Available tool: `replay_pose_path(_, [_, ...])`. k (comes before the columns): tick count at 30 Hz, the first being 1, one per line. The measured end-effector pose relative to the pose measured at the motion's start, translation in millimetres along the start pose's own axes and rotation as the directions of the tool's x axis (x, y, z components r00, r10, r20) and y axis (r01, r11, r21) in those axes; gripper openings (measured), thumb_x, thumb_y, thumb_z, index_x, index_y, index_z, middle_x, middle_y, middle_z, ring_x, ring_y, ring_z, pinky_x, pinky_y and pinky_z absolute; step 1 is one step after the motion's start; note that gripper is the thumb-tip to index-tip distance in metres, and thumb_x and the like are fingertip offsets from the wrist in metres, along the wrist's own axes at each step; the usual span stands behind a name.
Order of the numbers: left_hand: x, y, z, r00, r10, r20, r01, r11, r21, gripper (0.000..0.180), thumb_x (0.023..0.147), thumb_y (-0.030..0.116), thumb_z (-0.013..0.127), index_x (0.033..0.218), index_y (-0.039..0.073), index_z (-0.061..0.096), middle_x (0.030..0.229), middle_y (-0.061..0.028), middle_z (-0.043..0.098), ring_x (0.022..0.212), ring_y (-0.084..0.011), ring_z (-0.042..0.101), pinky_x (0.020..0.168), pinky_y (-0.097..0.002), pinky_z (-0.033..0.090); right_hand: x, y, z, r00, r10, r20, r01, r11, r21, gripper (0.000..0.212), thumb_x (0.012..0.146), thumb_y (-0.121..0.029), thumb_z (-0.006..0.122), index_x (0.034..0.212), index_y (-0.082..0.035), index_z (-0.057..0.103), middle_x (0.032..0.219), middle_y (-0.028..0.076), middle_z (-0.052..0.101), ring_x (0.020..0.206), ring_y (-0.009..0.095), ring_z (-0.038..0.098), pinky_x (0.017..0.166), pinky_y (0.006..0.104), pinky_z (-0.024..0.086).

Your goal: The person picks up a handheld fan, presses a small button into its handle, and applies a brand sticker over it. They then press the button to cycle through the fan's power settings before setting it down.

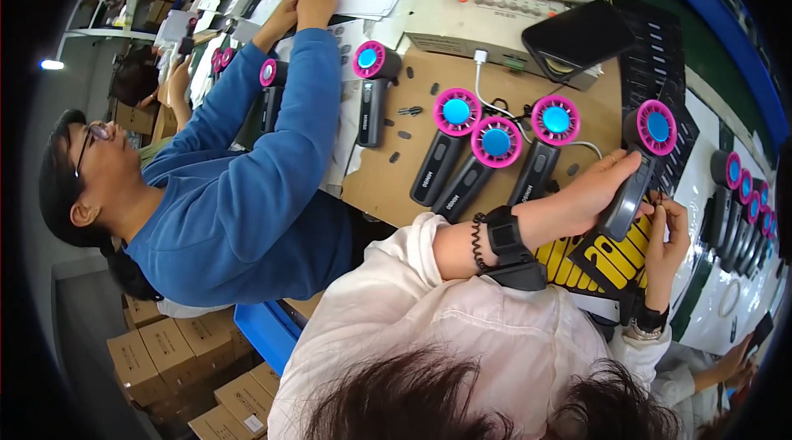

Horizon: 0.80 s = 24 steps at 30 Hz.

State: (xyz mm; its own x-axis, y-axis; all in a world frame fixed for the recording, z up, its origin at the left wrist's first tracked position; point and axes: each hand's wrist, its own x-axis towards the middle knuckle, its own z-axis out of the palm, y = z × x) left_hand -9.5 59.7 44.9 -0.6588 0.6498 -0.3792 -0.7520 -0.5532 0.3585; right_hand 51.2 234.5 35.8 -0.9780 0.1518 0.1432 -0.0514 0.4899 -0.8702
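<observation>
My left hand [609, 180] is closed round the dark grey handle of a handheld fan [657, 127] with a pink ring and a blue centre. The fan is tilted, its head pointing away from me. Just right of the handle is my right hand [668, 238], its thumb and fingers pinched together; what they hold is too small to make out. Under both hands lies a black and yellow patterned panel [610, 258]. To the left, three similar fans, one of them a handheld fan [544, 147], lie on a cardboard sheet [375, 184].
Small dark pieces [404, 135] and a white cable [480, 77] lie on the cardboard. Behind stands a test box [470, 23] with red displays; a black phone [577, 37] rests against it. Several fans [734, 209] line the right. A person in a blue sweater [247, 192] works at left.
</observation>
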Motion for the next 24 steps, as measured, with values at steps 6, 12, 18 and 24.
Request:
replay_pose_path(6, [1.4,-2.2,-6.8,0.999,0.014,-0.038,-0.014,1.0,-0.009,0.035,0.093,0.038,0.043,0.116,0.011,0.041,0.088,-0.0038,0.053,0.077,-0.0186,0.063,0.063,-0.0282,0.052,4.8,22.7,-9.5,0.995,0.093,-0.039,-0.081,0.967,0.24,0.012,0.092,-0.007,0.046,0.099,0.0,0.053,0.103,0.013,0.06,0.098,0.016,0.056,0.089,0.028,0.042])
replay_pose_path(12, [-6.5,2.0,-1.0,0.997,0.078,-0.008,-0.077,0.992,0.103,0.038,0.093,0.037,0.043,0.118,0.009,0.04,0.093,-0.0052,0.054,0.076,-0.0189,0.063,0.065,-0.0279,0.052,14.7,32.2,-33.0,0.914,0.287,-0.286,-0.085,0.826,0.557,0.025,0.094,-0.018,0.045,0.108,0.001,0.051,0.109,0.014,0.057,0.104,0.021,0.054,0.095,0.0356,0.041])
replay_pose_path(18, [-62.8,44.7,3.4,0.985,0.11,0.135,-0.132,0.977,0.166,0.041,0.094,0.038,0.042,0.117,0.005,0.043,0.095,-0.0084,0.058,0.075,-0.0189,0.063,0.068,-0.0293,0.053,13.4,38.7,-40.5,0.934,0.317,-0.164,-0.089,0.652,0.753,0.028,0.093,-0.02,0.048,0.111,0.001,0.051,0.11,0.013,0.057,0.106,0.021,0.053,0.098,0.0358,0.038])
replay_pose_path(24, [-146.9,99.0,-41.9,0.926,0.374,-0.053,-0.339,0.883,0.323,0.045,0.094,0.04,0.037,0.102,-0.001,0.05,0.082,-0.0123,0.062,0.07,-0.0216,0.064,0.064,-0.0312,0.053,8.8,37.3,-41.7,0.933,0.345,-0.104,-0.127,0.586,0.801,0.027,0.093,-0.021,0.048,0.111,-0.002,0.053,0.108,0.011,0.058,0.105,0.018,0.053,0.096,0.0315,0.039])
